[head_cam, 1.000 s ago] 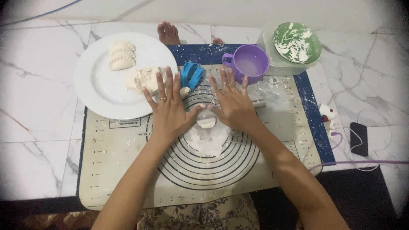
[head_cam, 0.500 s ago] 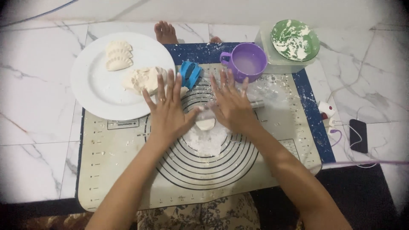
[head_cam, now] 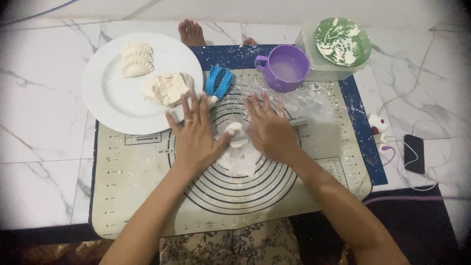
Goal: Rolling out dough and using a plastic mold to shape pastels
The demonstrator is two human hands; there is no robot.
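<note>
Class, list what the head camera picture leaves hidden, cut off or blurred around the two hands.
1. Rolling pin: mostly hidden under the left hand and right hand.
2. Dough piece: edges covered by the palms.
3. Purple mug: contents too pale to tell.
4. Foot: its owner is cut off.

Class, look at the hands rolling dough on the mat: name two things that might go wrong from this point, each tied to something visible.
1. The left hand works right beside the white plate, whose rim overlaps the mat; a wide stroke may nudge it.
2. The purple cup stands just beyond the right hand; a forward push of the rolling pin might knock it.
</note>
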